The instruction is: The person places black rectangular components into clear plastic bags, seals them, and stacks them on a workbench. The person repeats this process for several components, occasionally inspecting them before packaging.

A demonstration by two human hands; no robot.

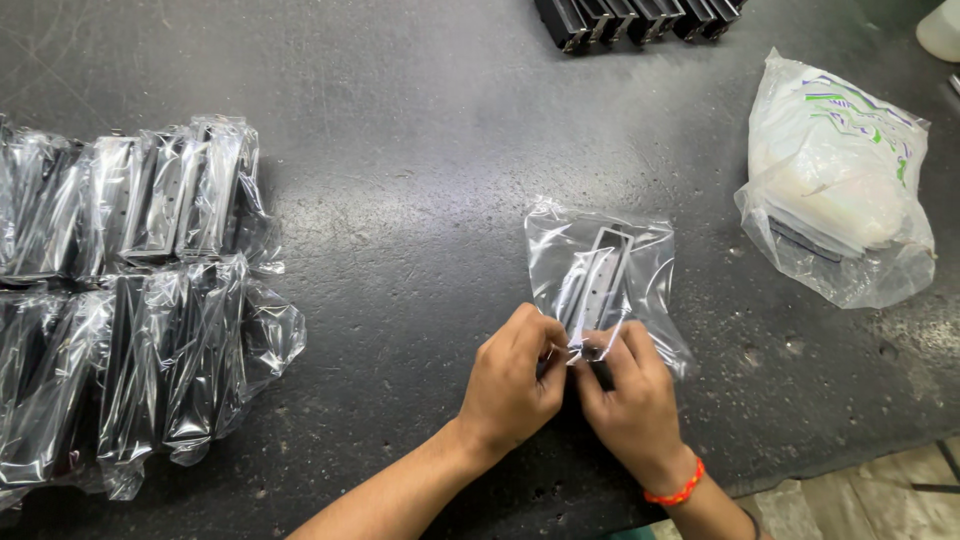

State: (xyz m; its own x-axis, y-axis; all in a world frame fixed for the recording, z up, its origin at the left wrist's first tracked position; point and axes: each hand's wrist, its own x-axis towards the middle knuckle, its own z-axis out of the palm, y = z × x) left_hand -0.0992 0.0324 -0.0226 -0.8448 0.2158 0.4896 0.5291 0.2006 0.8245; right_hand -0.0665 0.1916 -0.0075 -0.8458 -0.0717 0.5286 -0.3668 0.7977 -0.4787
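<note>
Pinching a clear bag (600,265) holding a black metal part (598,280), both hands meet

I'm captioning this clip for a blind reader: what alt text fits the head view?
Two bare hands, left hand and right hand, pinch the near end of a clear plastic bag holding a long black metal part on a dark worktable. Rows of bagged black parts lie left; a crumpled white plastic bag sits right.

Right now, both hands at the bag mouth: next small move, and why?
Probably push the black part fully into the clear bag: its near end seems to sit at the mouth, pinched between the left hand and right hand, while the bagged pieces on the left look fully enclosed.
</note>
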